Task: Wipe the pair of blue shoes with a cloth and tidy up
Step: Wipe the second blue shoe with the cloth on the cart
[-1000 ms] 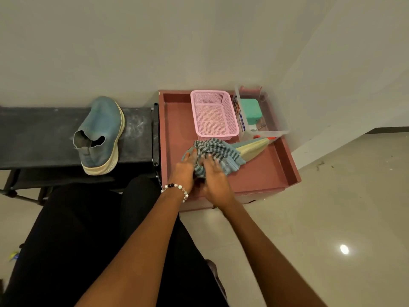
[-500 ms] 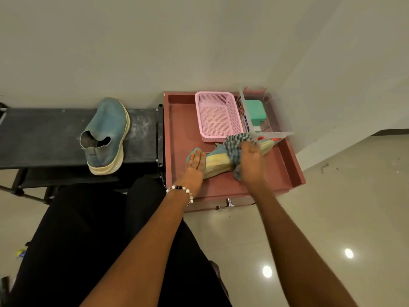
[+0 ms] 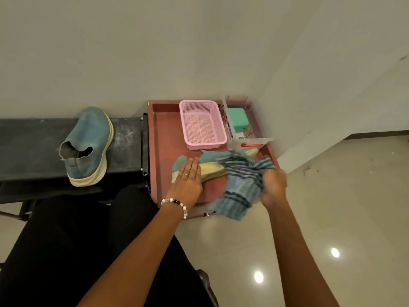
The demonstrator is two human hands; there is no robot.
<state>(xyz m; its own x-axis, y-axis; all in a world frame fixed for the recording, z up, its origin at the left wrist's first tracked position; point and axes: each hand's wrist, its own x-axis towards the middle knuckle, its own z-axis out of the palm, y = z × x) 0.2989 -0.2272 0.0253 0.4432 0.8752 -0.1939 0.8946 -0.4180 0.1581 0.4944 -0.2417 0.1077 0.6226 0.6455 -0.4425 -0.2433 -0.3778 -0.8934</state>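
One blue shoe (image 3: 88,145) with a cream sole stands upright on the black bench (image 3: 26,149) at the left. The other blue shoe (image 3: 212,165) lies on its side in the red tray (image 3: 164,151), sole edge toward me. My left hand (image 3: 188,180) lies flat on its heel end with straight fingers. My right hand (image 3: 273,185), blurred by motion, grips a blue striped cloth (image 3: 241,185) that hangs over the shoe's toe end and the tray's front edge.
A pink mesh basket (image 3: 202,125) and a clear box holding a green object (image 3: 238,120) stand at the back of the tray. Walls close in behind and to the right. Glossy tiled floor (image 3: 332,218) spreads to the right; my dark-clothed legs fill the lower left.
My right hand has swept the cloth from the shoe's toe down and toward me, past the tray's front edge. My left hand stays on the heel end.
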